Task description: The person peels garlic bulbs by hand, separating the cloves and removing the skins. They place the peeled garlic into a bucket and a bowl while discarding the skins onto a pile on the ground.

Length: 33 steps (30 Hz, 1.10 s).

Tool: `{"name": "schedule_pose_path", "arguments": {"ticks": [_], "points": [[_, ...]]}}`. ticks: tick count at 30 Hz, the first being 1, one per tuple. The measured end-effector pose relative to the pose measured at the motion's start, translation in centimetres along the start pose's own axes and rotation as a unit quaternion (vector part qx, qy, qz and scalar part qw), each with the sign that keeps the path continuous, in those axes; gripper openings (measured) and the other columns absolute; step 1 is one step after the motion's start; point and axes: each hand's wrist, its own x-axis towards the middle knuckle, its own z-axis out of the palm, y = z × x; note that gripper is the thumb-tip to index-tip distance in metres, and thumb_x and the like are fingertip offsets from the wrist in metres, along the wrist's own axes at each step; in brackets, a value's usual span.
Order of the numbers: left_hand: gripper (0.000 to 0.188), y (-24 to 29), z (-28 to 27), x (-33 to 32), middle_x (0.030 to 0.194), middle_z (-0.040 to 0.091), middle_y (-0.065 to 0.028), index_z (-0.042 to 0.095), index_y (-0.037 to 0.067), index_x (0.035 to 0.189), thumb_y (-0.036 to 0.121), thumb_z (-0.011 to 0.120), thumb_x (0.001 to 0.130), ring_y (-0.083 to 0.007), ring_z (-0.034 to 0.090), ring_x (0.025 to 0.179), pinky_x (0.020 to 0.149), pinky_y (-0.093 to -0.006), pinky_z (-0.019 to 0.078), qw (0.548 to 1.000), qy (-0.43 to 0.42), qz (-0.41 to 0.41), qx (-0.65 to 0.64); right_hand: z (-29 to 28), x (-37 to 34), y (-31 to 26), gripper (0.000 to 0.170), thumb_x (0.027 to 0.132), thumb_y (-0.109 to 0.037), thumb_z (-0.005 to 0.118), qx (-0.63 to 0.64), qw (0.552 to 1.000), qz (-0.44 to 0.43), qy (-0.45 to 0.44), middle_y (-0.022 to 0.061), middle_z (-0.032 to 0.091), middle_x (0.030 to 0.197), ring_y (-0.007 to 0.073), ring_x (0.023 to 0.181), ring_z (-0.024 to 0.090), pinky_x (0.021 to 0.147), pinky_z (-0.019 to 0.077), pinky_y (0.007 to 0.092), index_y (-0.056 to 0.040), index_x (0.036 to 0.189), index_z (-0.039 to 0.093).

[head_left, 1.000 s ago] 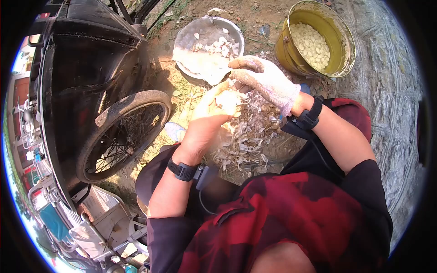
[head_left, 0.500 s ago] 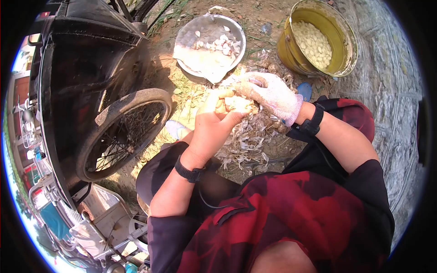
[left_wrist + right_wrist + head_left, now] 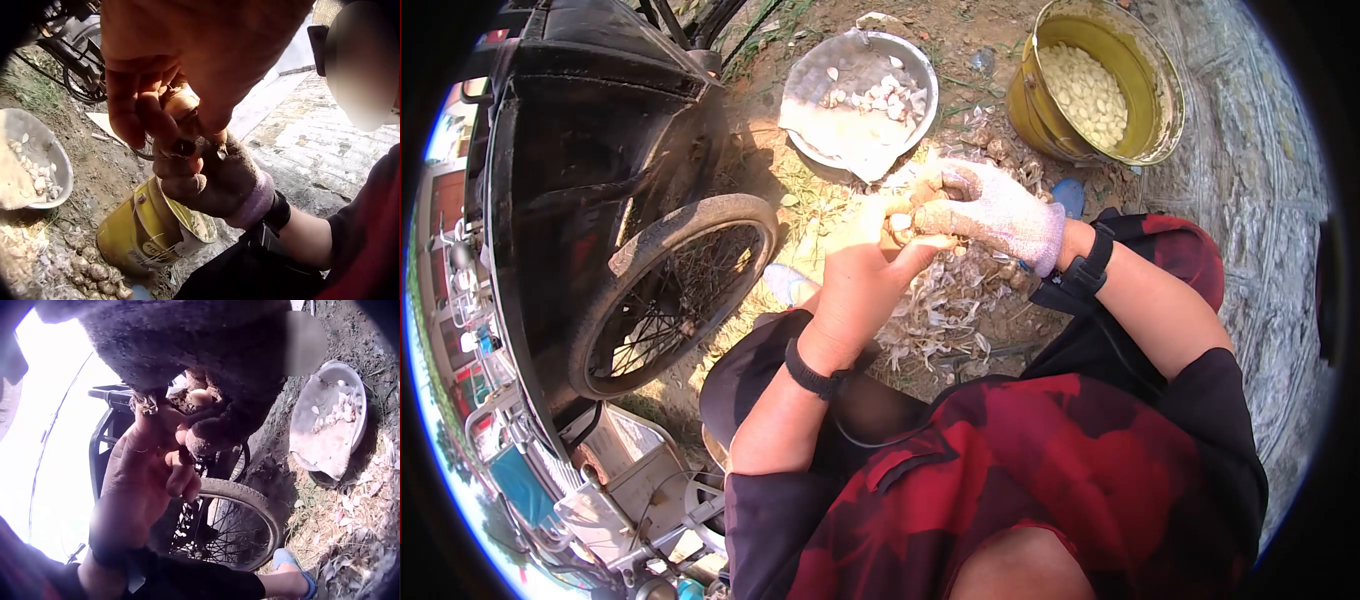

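My bare left hand [image 3: 862,275] holds garlic [image 3: 901,224] between thumb and curled fingers; in the left wrist view a pale, papery-skinned piece of garlic [image 3: 181,103] shows in its grip. My right hand [image 3: 1000,212] wears a whitish glove with dirty fingers. Its fingertips meet the left hand's and pinch garlic [image 3: 200,397], seen in the right wrist view with brown skin around it. The gloved fingers partly hide the piece. Beneath both hands lies a heap of loose garlic skins [image 3: 935,315], with whole garlic bulbs [image 3: 98,271] beside it.
A grey basin [image 3: 930,85] with a pale cloth and garlic cloves [image 3: 890,100] stands ahead. To its right is a yellow bucket [image 3: 1022,110] holding peeled cloves [image 3: 1090,95]. A black cart with a spoked wheel [image 3: 745,215] stands left; grey sheeting [image 3: 1240,200] lies right.
The left hand has turned from a raised palm holding garlic to a thumb-and-finger grip. The gloved hand has come down towards the body and closed against the garlic at the left fingertips.
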Motion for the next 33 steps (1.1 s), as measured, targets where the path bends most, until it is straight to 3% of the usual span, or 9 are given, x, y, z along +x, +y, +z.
{"name": "schedule_pose_path", "arguments": {"ticks": [7, 10, 12, 15, 18, 25, 29, 31, 33], "points": [[0.038, 0.2, 0.5, -0.3, 0.081, 0.071, -0.0075, 0.061, -0.001, 0.109, 0.017, 0.078, 0.08, -0.0119, 0.066, 0.068, 0.063, -0.0262, 0.0524, 0.997, -0.037, 0.009, 0.07, 0.5, 0.4, 4.0, 0.033, 0.096, -0.025, 0.061, -0.042, 0.995, 0.002, 0.085, 0.0041, 0.064, 0.11, 0.0087, 0.094, 0.059, 0.081, 0.051, 0.0277, -0.0022, 0.12, 0.06], [0.034, 0.4, 0.2, -0.3, 0.082, 0.07, -0.005, 0.061, -0.001, 0.11, 0.014, 0.075, 0.082, -0.0116, 0.066, 0.069, 0.064, -0.0261, 0.0525, 0.999, -0.045, -0.019, -0.003, 0.4, 0.7, 4.5, 0.025, 0.101, -0.016, 0.049, 0.103, 0.991, -0.027, 0.087, 0.0074, 0.065, 0.112, 0.0129, 0.095, 0.062, 0.081, 0.0521, 0.0294, -0.0014, 0.118, 0.061], [0.033, -0.1, -0.1, -0.4, 0.084, 0.069, -0.0041, 0.061, -0.001, 0.111, 0.012, 0.073, 0.082, -0.0115, 0.065, 0.07, 0.066, -0.0259, 0.0525, 0.995, -0.063, -0.069, -0.038, -0.3, 0.9, 3.7, 0.026, 0.101, -0.014, 0.05, 0.331, 0.937, 0.049, 0.098, 0.0063, 0.064, 0.115, 0.0108, 0.095, 0.062, 0.078, 0.0534, 0.0283, -0.0003, 0.12, 0.06], [0.028, -1.4, -0.2, -0.4, 0.089, 0.068, -0.0047, 0.062, 0.0, 0.11, 0.015, 0.066, 0.087, -0.0119, 0.064, 0.07, 0.067, -0.0256, 0.0516, 0.993, -0.088, -0.072, 0.01, -1.1, 0.6, 1.6, 0.027, 0.1, -0.017, 0.052, 0.092, 0.98, 0.128, 0.12, 0.0059, 0.064, 0.116, 0.0081, 0.094, 0.061, 0.077, 0.0541, 0.0277, -0.0006, 0.12, 0.06], [0.03, -1.2, -0.8, -0.6, 0.094, 0.067, -0.0071, 0.063, 0.001, 0.109, 0.025, 0.054, 0.094, -0.0138, 0.061, 0.068, 0.063, -0.026, 0.0487, 0.93, -0.102, -0.255, -0.242, -0.2, 0.8, 2.9, 0.031, 0.099, -0.021, 0.056, 0.145, 0.986, 0.039, 0.072, 0.0062, 0.064, 0.114, 0.0078, 0.095, 0.058, 0.08, 0.0523, 0.0261, -0.0002, 0.121, 0.06], [0.033, -3.4, -0.1, -0.8, 0.089, 0.065, -0.0056, 0.058, -0.001, 0.115, 0.025, 0.049, 0.097, -0.0118, 0.058, 0.071, 0.064, -0.0267, 0.0483, 0.923, -0.145, -0.237, -0.267, 1.7, 0.5, 1.5, 0.031, 0.096, -0.022, 0.062, 0.033, 0.997, -0.03, 0.064, 0.0043, 0.066, 0.108, 0.0078, 0.096, 0.06, 0.082, 0.0514, 0.0257, -0.0008, 0.118, 0.059], [0.031, -3.8, -0.3, -0.7, 0.092, 0.065, -0.0083, 0.059, -0.001, 0.111, 0.025, 0.049, 0.097, -0.014, 0.06, 0.073, 0.064, -0.0294, 0.0493, 0.847, -0.169, -0.23, -0.448, 2.2, 0.8, 0.9, 0.027, 0.096, -0.022, 0.06, 0.26, 0.958, 0.086, 0.084, 0.0046, 0.066, 0.102, 0.0082, 0.084, 0.063, 0.07, 0.0536, 0.0239, -0.0025, 0.115, 0.06], [0.033, -3.1, -1.3, -0.6, 0.086, 0.067, -0.0152, 0.063, 0.0, 0.1, 0.03, 0.051, 0.095, -0.0234, 0.064, 0.073, 0.066, -0.0367, 0.0503, 0.975, -0.217, -0.052, -0.003, 2.4, 1.1, 0.6, 0.026, 0.097, -0.022, 0.059, 0.331, 0.931, 0.108, 0.108, 0.0044, 0.066, 0.099, 0.0082, 0.079, 0.064, 0.065, 0.0537, 0.0231, -0.003, 0.114, 0.06], [0.036, -5.2, 0.2, -1.3, 0.081, 0.066, -0.0183, 0.065, 0.001, 0.094, 0.034, 0.051, 0.095, -0.0291, 0.064, 0.074, 0.067, -0.0401, 0.0499, 0.971, -0.224, -0.04, 0.075, 1.8, 1.6, -0.2, 0.024, 0.098, -0.022, 0.057, 0.355, 0.922, 0.084, 0.132, 0.0036, 0.066, 0.096, 0.0078, 0.073, 0.062, 0.063, 0.053, 0.0219, -0.0032, 0.112, 0.059]]}}
